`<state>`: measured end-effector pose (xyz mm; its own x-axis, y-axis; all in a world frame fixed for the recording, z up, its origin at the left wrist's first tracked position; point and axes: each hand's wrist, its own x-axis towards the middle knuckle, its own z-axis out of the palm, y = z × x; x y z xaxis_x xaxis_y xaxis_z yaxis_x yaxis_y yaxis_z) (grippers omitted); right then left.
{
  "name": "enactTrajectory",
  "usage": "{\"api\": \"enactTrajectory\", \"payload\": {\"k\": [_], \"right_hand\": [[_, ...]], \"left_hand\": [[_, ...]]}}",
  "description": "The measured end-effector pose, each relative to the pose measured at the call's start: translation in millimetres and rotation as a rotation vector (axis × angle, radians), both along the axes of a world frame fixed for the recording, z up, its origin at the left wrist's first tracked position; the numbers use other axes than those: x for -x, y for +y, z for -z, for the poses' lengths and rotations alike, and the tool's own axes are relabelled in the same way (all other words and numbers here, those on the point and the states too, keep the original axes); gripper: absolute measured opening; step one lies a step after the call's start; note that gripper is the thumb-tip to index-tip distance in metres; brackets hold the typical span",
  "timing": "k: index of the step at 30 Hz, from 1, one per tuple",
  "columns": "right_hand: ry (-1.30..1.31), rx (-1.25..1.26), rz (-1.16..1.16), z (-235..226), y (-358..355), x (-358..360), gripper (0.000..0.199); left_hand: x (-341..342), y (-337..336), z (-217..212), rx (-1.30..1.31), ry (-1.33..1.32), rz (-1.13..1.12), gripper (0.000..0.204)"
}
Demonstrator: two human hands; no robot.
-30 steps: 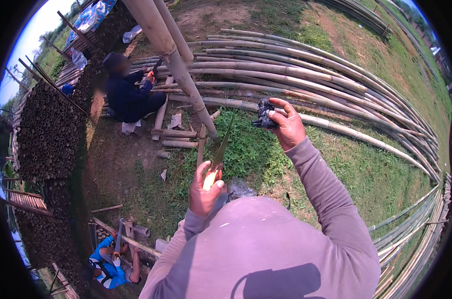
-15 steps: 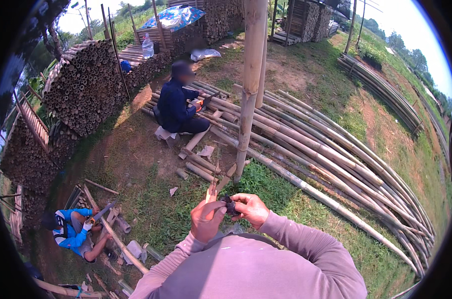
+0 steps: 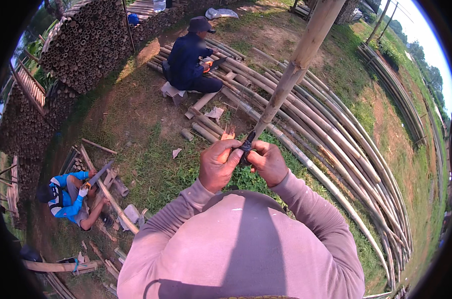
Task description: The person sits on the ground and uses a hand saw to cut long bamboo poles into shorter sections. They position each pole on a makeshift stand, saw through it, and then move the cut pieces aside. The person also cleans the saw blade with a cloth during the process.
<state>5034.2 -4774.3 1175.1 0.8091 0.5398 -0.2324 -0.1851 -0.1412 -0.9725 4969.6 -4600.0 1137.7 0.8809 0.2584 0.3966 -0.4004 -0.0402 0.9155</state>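
In front of my chest both hands are closed on a dark, knotted strip-like bundle [image 3: 246, 145], whose material I cannot make out. My left hand [image 3: 216, 167] pinches it from the left with thumb and fingers. An orange-brown piece with a ragged tip [image 3: 229, 134] sticks up beside the left fingers; its lower part is hidden by the hand. My right hand [image 3: 271, 163] grips the bundle from the right, fingers curled. A dark end of it points up towards the foot of a thick bamboo pole [image 3: 297, 70] just beyond.
Long bamboo poles [image 3: 335, 149] lie across the ground at right. A person in dark blue [image 3: 188, 62] squats ahead with an orange-handled saw [image 3: 216, 65]. Another in bright blue [image 3: 69, 197] sits at left, holding a saw [image 3: 100, 174] near a pole. Cut bamboo [image 3: 84, 45] is stacked behind.
My view has tipped downward, so my hands appear higher in it. The dark bundle now shows an upright end above my fingers. The blade-like piece above my left hand no longer shows.
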Motion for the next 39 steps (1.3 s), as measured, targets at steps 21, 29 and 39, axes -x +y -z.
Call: {"api": "enactTrajectory", "payload": {"k": [21, 29, 39], "right_hand": [[-0.92, -0.019, 0.342, -137.3, 9.5, -137.4, 0.008], [-1.446, 0.014, 0.719, -294.1, -22.2, -259.6, 0.019], [-1.507, -0.097, 0.868, -323.8, -21.8, -283.4, 0.016]], "left_hand": [[-120.8, 51.8, -72.5, -0.108, -0.233, -0.07, 0.032], [-122.6, 84.5, -38.5, -0.063, -0.184, -0.169, 0.027], [-104.6, 128.5, 66.9, 0.01, 0.053, -0.265, 0.031]]}}
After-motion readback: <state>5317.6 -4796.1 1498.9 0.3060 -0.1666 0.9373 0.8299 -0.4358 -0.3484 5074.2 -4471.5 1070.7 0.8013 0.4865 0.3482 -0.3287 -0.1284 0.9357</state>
